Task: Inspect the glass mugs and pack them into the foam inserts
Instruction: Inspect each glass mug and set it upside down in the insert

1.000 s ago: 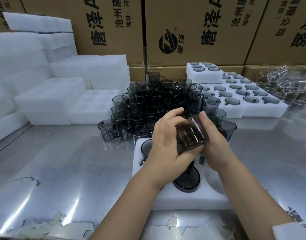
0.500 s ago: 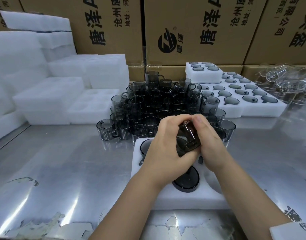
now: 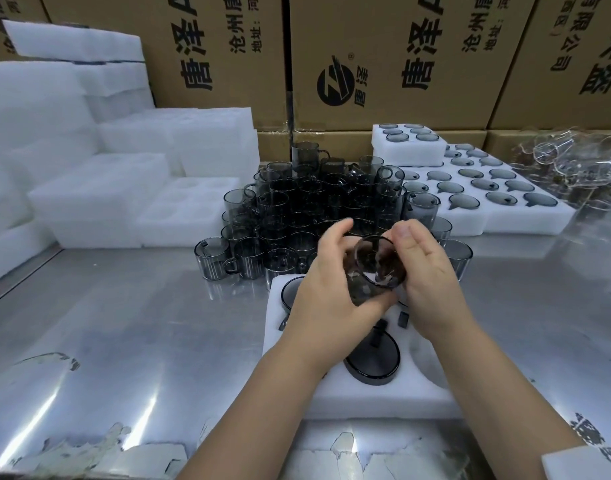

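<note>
Metal desk (image 3: pixel 124 323) carries a dense cluster of smoked glass mugs (image 3: pixel 314 202) and, nearest the person, a white foam insert (image 3: pixel 383 400) with one mug (image 3: pixel 373 362) seated in a pocket. Above that insert, left hand (image 3: pixel 328 299) and right hand (image 3: pixel 425 282) each have their grip closed around a single tilted glass mug (image 3: pixel 376 265), open mouth toward the camera.
</note>
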